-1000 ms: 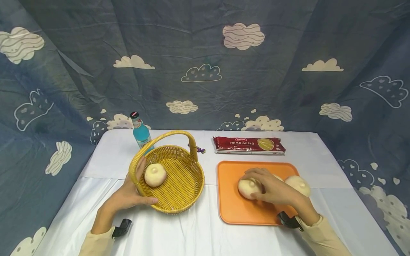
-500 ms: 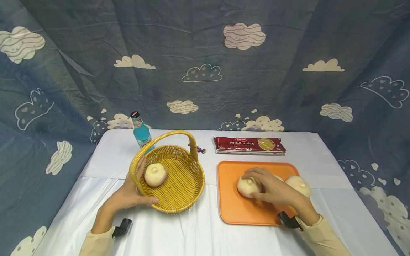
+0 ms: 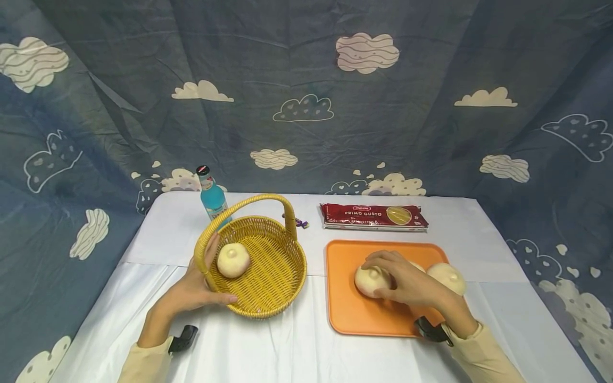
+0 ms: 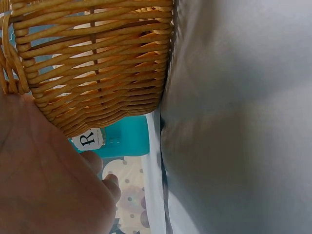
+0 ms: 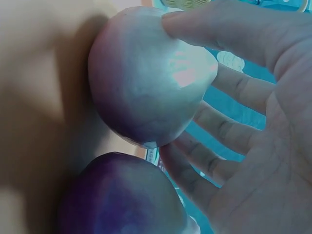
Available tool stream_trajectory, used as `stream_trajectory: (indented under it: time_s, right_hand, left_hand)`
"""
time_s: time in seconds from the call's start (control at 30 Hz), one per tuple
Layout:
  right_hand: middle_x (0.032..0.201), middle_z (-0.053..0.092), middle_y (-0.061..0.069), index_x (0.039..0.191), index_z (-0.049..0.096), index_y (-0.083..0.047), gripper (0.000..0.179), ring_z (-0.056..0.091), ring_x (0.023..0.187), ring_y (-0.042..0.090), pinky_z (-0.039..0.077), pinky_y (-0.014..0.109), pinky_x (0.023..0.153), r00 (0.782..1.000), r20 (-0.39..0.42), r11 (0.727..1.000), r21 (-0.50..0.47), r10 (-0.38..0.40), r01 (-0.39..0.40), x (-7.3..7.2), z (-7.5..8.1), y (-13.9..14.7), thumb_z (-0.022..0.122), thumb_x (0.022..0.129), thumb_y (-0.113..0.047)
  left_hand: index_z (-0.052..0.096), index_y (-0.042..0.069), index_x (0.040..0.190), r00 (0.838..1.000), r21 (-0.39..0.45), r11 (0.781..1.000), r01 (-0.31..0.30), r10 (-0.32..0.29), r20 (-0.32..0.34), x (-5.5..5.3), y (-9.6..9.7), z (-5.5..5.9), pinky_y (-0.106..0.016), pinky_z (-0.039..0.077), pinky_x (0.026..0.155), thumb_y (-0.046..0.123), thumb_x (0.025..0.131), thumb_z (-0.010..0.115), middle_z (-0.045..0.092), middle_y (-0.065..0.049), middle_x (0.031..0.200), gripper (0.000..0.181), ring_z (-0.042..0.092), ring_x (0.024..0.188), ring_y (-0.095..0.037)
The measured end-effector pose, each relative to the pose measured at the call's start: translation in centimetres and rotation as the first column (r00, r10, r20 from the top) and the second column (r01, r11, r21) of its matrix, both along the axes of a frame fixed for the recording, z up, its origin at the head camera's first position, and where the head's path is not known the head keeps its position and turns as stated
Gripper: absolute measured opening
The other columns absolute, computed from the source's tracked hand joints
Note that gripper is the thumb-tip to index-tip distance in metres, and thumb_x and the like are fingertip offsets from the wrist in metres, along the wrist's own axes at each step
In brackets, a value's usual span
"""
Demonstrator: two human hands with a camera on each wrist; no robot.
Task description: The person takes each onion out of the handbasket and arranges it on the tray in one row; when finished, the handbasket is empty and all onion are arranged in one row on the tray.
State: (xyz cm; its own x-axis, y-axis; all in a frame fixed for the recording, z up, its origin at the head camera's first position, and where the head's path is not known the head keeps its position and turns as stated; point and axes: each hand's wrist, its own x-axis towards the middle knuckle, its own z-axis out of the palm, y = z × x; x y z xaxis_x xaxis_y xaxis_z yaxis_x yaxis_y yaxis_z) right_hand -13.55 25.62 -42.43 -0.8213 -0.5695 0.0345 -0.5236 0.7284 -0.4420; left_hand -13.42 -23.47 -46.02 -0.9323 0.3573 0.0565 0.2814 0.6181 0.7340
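My left hand point(image 3: 191, 290) grips the left side of a yellow wicker basket point(image 3: 273, 282), thumb along the near rim and fingers behind the base of the handle. Inside the basket, toward its left wall, lies a round cream turnip point(image 3: 233, 260) with a small nub on top. On an orange tray point(image 3: 354, 316), my right hand point(image 3: 402, 276) holds another turnip point(image 5: 151, 73) between thumb and fingers; its lower part looks purplish in the right wrist view. A turnip point(image 3: 447, 277) sits at the tray's right edge, and one more point(image 3: 416, 266) is mostly hidden behind the right hand.
Behind the basket stands a bottle of blue drink point(image 3: 213, 199), partly covered by the handle. A small purple-wrapped candy point(image 3: 300, 223) lies to the basket's back right. The red spaghetti pack point(image 3: 373, 217) rests beyond the tray. A cloud-patterned cloth point(image 3: 306, 143) hangs behind the white-covered table.
The turnip in my right hand has shifted very slightly to the left on the tray. My left hand and the basket stay in place.
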Motion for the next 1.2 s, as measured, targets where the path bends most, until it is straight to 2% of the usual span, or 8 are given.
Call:
stream_trajectory:
  time_s: [0.47, 0.87, 1.07, 1.2]
  right_hand:
    - [0.136, 0.058, 0.005, 0.126, 0.066, -0.016, 0.053, 0.053, 0.126, 0.027, 0.049, 0.051, 0.103, 1.0, -0.022, 1.0, 0.001, -0.012, 0.012, -0.1, 0.0, 0.1, 0.085, 0.079, -0.03]
    - [0.136, 0.056, 0.005, 0.127, 0.065, -0.013, 0.055, 0.05, 0.126, 0.028, 0.047, 0.053, 0.104, 1.0, 0.012, 0.999, -0.036, 0.005, -0.004, -0.4, 0.8, -0.3, 0.086, 0.079, -0.029]
    - [0.138, 0.056, 0.009, 0.127, 0.065, -0.012, 0.053, 0.048, 0.128, 0.029, 0.046, 0.053, 0.104, 0.999, 0.004, 0.999, -0.038, 0.036, -0.036, -0.6, 1.4, -0.6, 0.085, 0.08, -0.023]
    - [0.138, 0.056, 0.009, 0.128, 0.063, -0.014, 0.048, 0.049, 0.127, 0.03, 0.048, 0.053, 0.101, 0.997, -0.038, 0.997, -0.02, 0.074, -0.075, -0.8, 2.0, -0.9, 0.081, 0.084, -0.018]
  left_hand:
    - [-0.006, 0.013, 0.162, 1.0, -0.001, 1.0, 0.001, -0.001, -0.011, 0.0, -0.1, -0.1, -0.078, 0.002, 0.111, 0.041, 0.061, 0.095, -0.014, -0.004, 0.169, 0.146, -0.008, 0.149, -0.053]
    - [-0.006, 0.012, 0.162, 1.0, 0.001, 1.0, 0.001, -0.001, -0.008, 0.0, -0.2, -0.1, -0.079, 0.003, 0.111, 0.041, 0.061, 0.095, -0.014, -0.003, 0.169, 0.145, -0.007, 0.149, -0.053]
    - [-0.006, 0.013, 0.162, 1.0, 0.005, 1.0, 0.003, -0.003, -0.001, 0.0, -0.1, 0.0, -0.079, 0.003, 0.11, 0.042, 0.061, 0.095, -0.014, -0.004, 0.169, 0.145, -0.008, 0.149, -0.053]
    - [-0.007, 0.014, 0.162, 1.0, 0.006, 1.0, 0.002, -0.002, 0.002, -0.1, -0.1, 0.0, -0.079, 0.002, 0.111, 0.042, 0.061, 0.095, -0.014, -0.005, 0.169, 0.146, -0.008, 0.149, -0.053]
